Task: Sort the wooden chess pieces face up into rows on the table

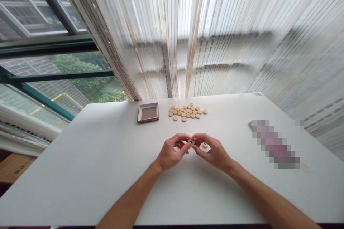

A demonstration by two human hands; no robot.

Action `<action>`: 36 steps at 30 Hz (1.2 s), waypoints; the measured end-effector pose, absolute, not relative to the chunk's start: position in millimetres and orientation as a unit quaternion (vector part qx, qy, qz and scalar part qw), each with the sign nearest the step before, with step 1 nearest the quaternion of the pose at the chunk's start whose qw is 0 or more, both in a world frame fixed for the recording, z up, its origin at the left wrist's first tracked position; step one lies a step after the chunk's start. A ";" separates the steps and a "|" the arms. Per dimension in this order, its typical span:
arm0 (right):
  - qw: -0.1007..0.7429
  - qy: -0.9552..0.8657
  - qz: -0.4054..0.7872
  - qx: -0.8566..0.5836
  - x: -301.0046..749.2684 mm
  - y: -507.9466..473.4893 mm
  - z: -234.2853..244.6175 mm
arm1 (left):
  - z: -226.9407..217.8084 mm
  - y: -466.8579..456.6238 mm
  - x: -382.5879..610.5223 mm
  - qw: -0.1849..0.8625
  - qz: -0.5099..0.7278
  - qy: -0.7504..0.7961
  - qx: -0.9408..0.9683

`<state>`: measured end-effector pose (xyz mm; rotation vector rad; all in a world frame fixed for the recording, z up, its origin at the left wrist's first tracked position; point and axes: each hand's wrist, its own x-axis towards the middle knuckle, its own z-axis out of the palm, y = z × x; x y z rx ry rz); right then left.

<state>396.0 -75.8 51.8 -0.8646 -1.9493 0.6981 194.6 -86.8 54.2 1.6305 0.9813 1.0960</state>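
Note:
Between the fingertips of my left hand [173, 151] and my right hand [212, 150] is a round wooden Chinese chess piece [191, 141]. Its face, marked with a black character, is turned toward me. Both hands pinch it, one from each side, over the middle of the white table. A second chess piece [205, 145], also with a dark character on top, lies by my right hand, partly framed by the thumb and fingers. Pale bits around the held piece may be further pieces, but the fingers hide them. Beyond my hands, several plain-topped chess pieces [188, 111] lie in a loose cluster.
A shallow square box [148, 113] with a brown rim stands left of the cluster near the far edge. On the right lies a long, blurred-out pinkish object [274, 143]. Striped curtains [177, 35] hang behind the white table [107, 164]; a window is at the left.

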 end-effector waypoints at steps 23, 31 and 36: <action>0.402 -0.789 0.293 -0.361 397.1 -78.1 58.2 | 52.0 -86.6 195.0 0.429 0.441 0.403 0.678; 0.409 -0.785 0.298 -0.358 397.6 -77.0 58.0 | 55.5 -91.1 197.2 0.373 0.443 0.398 0.712; 0.403 -0.786 0.286 -0.371 398.3 -76.4 59.2 | 52.1 -92.8 197.7 0.341 0.429 0.383 0.743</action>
